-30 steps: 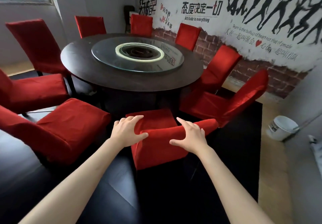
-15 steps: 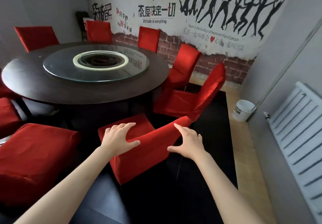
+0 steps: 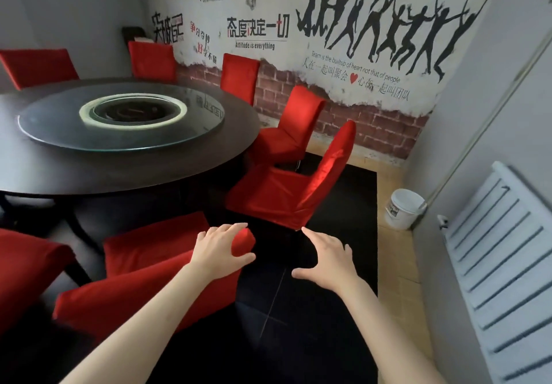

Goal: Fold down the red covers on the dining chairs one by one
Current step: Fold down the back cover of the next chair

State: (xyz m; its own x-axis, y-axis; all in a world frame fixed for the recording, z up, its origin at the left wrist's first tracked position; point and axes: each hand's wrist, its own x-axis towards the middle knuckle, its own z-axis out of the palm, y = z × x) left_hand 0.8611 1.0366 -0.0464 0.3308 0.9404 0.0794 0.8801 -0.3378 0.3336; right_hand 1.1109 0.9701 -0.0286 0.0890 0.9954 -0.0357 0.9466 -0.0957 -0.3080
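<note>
My left hand (image 3: 219,252) rests on the red cover (image 3: 143,288) at the nearest chair's top corner, fingers (image 3: 236,228) spread. My right hand (image 3: 327,259) hovers open over the black floor (image 3: 298,339), beside it.

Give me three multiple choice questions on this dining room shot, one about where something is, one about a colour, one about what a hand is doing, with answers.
1. Where does the white bucket stand?
A. on the round table
B. on the floor by the right wall, near the radiator
C. on a chair seat

2. What colour are the chair covers?
A. red
B. blue
C. white

3. What is the right hand doing?
A. gripping the bucket
B. pressing on the table
C. hovering with spread fingers, holding nothing

Answers:
1 B, the bucket sits on the wooden floor strip beside the radiator.
2 A, every covered chair, such as the nearest chair, is red.
3 C, the right hand is over the dark floor, while the left hand rests on the nearest chair's top corner.
</note>
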